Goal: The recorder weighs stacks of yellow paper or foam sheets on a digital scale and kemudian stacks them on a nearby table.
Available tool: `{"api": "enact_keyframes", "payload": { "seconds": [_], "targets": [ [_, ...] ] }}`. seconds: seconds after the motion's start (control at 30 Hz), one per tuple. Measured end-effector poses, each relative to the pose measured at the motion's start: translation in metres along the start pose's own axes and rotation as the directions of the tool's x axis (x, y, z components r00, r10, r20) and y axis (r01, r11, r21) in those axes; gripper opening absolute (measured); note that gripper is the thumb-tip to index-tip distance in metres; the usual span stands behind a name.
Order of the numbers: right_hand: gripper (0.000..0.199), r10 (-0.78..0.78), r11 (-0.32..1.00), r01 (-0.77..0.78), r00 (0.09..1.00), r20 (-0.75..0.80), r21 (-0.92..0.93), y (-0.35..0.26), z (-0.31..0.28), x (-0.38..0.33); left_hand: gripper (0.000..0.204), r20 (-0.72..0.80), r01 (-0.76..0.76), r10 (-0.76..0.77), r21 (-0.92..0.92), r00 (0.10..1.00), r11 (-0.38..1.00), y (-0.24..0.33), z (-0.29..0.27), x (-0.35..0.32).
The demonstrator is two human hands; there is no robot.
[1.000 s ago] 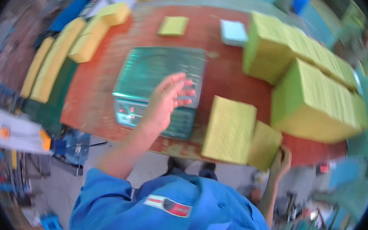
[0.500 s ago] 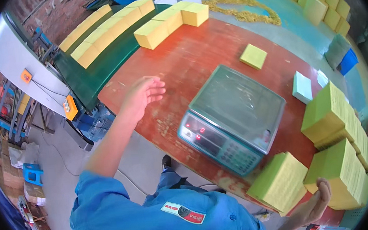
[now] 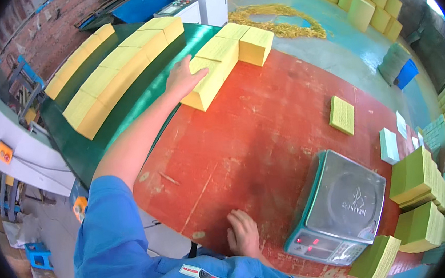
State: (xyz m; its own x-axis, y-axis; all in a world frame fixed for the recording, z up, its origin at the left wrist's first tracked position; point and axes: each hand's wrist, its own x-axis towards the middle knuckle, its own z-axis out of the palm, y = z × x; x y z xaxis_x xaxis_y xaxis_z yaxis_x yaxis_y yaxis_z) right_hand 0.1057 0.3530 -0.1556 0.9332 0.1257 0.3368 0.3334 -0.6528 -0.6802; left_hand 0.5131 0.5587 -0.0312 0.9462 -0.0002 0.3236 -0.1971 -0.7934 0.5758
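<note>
My fingers (image 3: 185,63) on the left hand (image 3: 178,83) are spread, thumb apart, at the near block (image 3: 203,91) of a yellow row; whether they press it or merely rest there, I can't quite tell. My right hand (image 3: 245,236) is loosely curled, holding nothing, by the near edge of the red table (image 3: 224,155). Left of that, the green bench (image 3: 68,146) bears two more rows (image 3: 122,71). At the right stand yellow stacks (image 3: 412,177), just beyond the scale (image 3: 346,197). I'd judge those stacks dealt with, and the rows at left still to be handled. Farther back lies one thin yellow pad (image 3: 342,115).
</note>
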Motion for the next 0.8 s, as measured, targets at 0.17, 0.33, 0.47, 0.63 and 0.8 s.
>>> {"api": "enact_keyframes", "payload": {
  "seconds": [0.17, 0.33, 0.47, 0.63, 0.8],
  "targets": [
    [0.042, 0.092, 0.99, -0.085, 0.994, 0.062, -0.109, 0.001, 0.012, 0.0, 0.112, 0.118, 0.083, -0.132, 0.353, 0.984, 0.932, 0.017, 0.047, 0.084],
    [0.039, 0.097, 0.99, -0.09, 0.994, 0.057, -0.108, 0.001, 0.017, 0.006, 0.115, 0.166, 0.116, -0.193, 0.388, 0.967, 0.914, 0.002, 0.094, 0.145],
    [0.041, 0.15, 0.978, -0.132, 0.984, 0.099, -0.163, -0.001, 0.014, 0.005, 0.101, 0.247, 0.157, -0.267, 0.39, 0.932, 0.907, 0.003, 0.113, 0.145],
    [0.039, 0.145, 0.982, -0.132, 0.985, 0.095, -0.132, -0.005, 0.009, 0.007, 0.095, 0.165, 0.17, -0.265, 0.44, 0.95, 0.882, 0.02, 0.109, 0.11],
    [0.033, 0.082, 0.992, -0.076, 0.995, 0.054, -0.106, -0.006, 0.007, 0.004, 0.095, 0.194, 0.134, -0.24, 0.441, 0.951, 0.887, 0.052, 0.091, 0.03]
  ]
}}
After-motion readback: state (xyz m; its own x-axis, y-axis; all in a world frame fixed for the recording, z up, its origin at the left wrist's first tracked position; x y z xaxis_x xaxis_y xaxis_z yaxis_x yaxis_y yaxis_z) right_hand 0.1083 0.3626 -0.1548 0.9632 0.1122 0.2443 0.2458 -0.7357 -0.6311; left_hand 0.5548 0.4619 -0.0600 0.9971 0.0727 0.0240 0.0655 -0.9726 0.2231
